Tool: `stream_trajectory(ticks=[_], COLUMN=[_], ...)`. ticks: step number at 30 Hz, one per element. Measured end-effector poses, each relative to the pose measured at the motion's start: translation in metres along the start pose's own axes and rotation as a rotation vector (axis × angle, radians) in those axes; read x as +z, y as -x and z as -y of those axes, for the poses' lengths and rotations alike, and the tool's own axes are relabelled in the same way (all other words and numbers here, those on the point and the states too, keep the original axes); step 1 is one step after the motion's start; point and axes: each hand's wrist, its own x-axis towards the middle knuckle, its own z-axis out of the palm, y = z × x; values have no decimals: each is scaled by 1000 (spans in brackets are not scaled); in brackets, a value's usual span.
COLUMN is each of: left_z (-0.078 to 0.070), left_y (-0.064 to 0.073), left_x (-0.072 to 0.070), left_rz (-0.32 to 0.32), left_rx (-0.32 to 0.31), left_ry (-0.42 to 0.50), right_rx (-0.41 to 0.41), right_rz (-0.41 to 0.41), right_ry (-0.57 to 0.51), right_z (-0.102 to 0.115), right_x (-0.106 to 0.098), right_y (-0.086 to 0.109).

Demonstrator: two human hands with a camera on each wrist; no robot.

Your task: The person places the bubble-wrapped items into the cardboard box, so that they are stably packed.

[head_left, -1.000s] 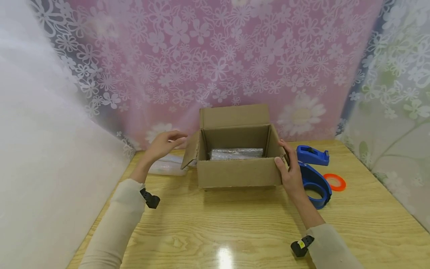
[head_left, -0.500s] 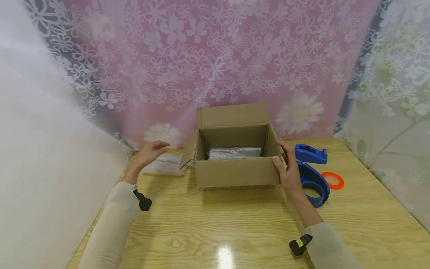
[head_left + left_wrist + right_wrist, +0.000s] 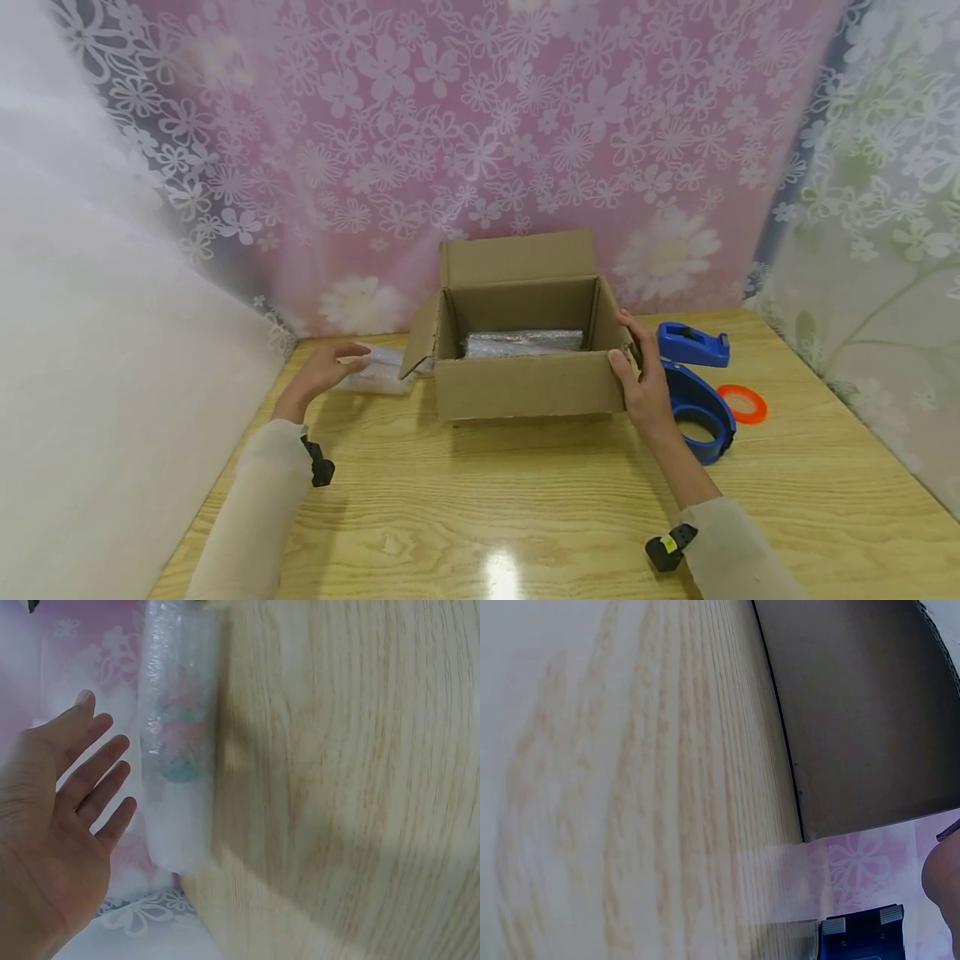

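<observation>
An open cardboard box (image 3: 528, 387) stands mid-table, its back and left flaps folded out. Silvery bubble-wrapped packages (image 3: 525, 342) lie inside it. My right hand (image 3: 648, 392) grips the box's right front corner, thumb on the front wall and fingers along the right side; in the right wrist view only its thumb (image 3: 943, 874) shows beside the box wall (image 3: 870, 712). My left hand (image 3: 322, 371) holds nothing, its fingers extended just short of a clear bubble-wrapped roll (image 3: 382, 379). Through the wrap (image 3: 180, 765), pink and green patches show in the left wrist view.
Right of the box are a small blue tape dispenser (image 3: 693, 344), a larger blue tape holder (image 3: 712, 454) and an orange ring of tape (image 3: 742, 404). A flowered pink curtain (image 3: 480, 150) hangs behind the wooden table (image 3: 450, 525).
My left hand has drawn left from the box's left flap and come down near the bubble-wrapped roll. The right hand keeps its hold on the box.
</observation>
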Motion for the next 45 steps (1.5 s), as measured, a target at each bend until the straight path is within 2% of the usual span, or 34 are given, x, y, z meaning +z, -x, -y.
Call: stream_trajectory(ticks=[3,7,14,21,23,27,37,45], left_z=[4,8,13,15,16,19,25,27], left_y=[2,7,7,8,9,9,14,18], left_x=[4,6,7,8,9,13,19,19], left_rz=[7,22,53,88,91,103,92,86], left_rx=[-21,-42,-26,-6,6,27,44,51], left_ry=[4,-36,-103,-133,-128,-114,-89,-48], right_rx=[5,19,8,25,36,43,39,52], right_rz=[5,16,7,18,22,25,10,20], right_ry=[-15,-35,-22,-6,-9,-9,-10,-11], right_z=[-3,-2,2,31,38,38,23,41], right_x=[-1,0,0,2,3,3,2,4], right_y=[0,1,0,2,2,3,3,2])
